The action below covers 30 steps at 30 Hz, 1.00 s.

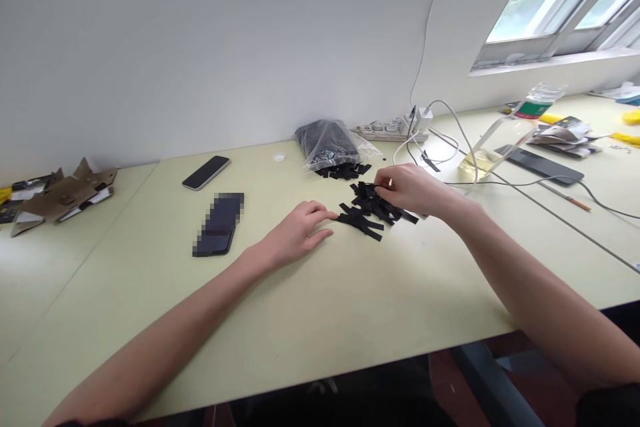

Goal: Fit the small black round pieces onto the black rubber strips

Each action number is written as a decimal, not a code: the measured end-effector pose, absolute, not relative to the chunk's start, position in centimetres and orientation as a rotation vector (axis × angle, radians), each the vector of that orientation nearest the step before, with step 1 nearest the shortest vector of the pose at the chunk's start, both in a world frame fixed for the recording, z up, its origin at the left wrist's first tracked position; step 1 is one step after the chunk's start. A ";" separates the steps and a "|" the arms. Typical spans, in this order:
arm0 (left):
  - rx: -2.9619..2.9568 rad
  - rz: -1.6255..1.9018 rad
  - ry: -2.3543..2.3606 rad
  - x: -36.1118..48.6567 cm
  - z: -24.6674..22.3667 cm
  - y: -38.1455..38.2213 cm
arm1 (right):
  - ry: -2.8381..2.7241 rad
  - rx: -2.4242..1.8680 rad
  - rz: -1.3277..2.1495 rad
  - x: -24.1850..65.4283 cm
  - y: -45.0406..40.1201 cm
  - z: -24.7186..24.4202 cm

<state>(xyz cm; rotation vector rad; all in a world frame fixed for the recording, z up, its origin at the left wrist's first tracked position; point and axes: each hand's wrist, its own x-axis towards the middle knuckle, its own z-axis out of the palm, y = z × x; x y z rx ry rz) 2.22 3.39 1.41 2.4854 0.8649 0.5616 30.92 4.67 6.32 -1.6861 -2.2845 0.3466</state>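
A person is sitting at a pale green desk [320, 307], reaching forward with both bare forearms. The right hand [407, 190] is curling over a loose pile of black strips [373, 210], its thumb and fingers pinching together on strips at the pile's far side. The left hand [295, 233] is resting open on the desk, its fingertips [330, 215] just touching the pile's near end. The pile is lying near the middle of the desk, just in front of a clear plastic bag [327, 145] packed with more black strips. Left of the hands, a phone [206, 172] and a pixelated second phone [219, 223] are lying apart. Against the wall, a power strip [393, 133] is trailing white cables, and a clear bottle [520, 130] holding pale yellow liquid is standing tilted further right.
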 end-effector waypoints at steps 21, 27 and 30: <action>2.660 0.464 0.750 3.1 1.2 5.6 | -2.416 -1.428 0.342 28.5 3.5 1.5; 2.641 0.430 0.755 3.0 1.6 5.3 | -2.242 -1.397 0.363 28.6 3.6 2.3; 2.672 0.362 0.706 3.2 2.1 5.2 | -2.142 -1.383 0.380 28.7 3.6 2.6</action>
